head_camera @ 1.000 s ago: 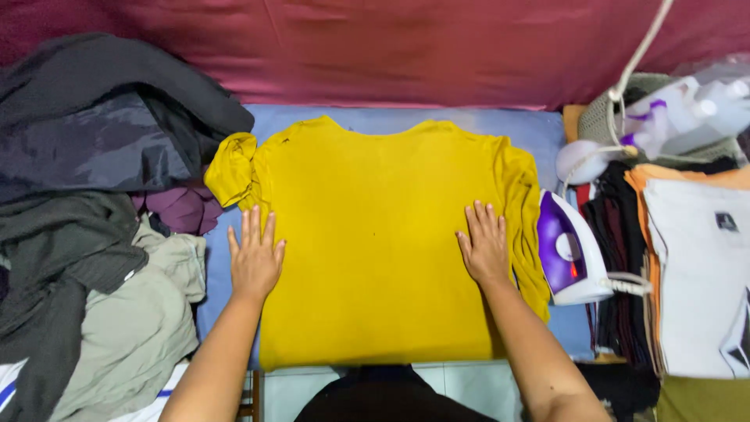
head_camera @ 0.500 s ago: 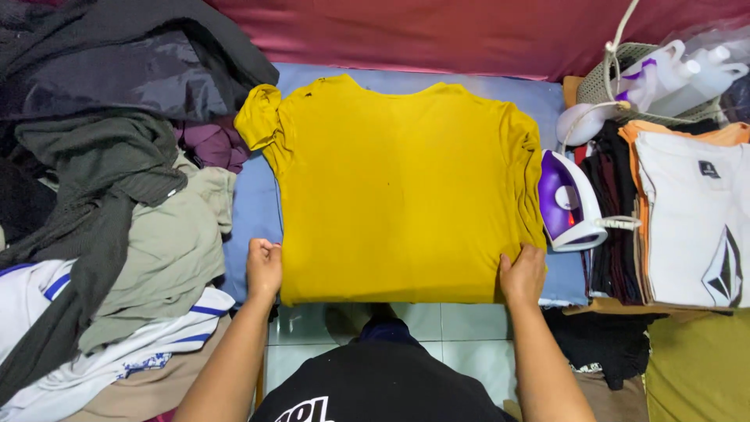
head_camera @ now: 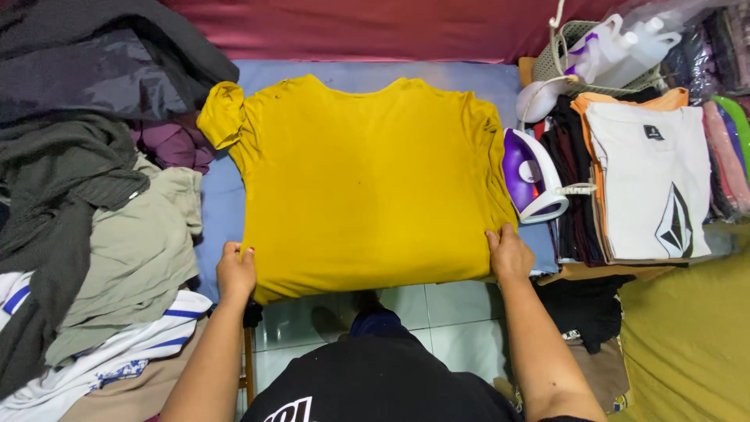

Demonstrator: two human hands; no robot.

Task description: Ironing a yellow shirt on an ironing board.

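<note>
Covering blue board (head_camera: 219, 211): yellow shirt (head_camera: 367, 187); tiled floor (head_camera: 437, 312).

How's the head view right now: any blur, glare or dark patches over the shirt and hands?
Head view: sharp, evenly lit; yellow shirt shows no glare; both hands, left hand and right hand, are crisp at its near edge; faint reflections on the floor tiles; dark clothes top left lose detail.
</note>
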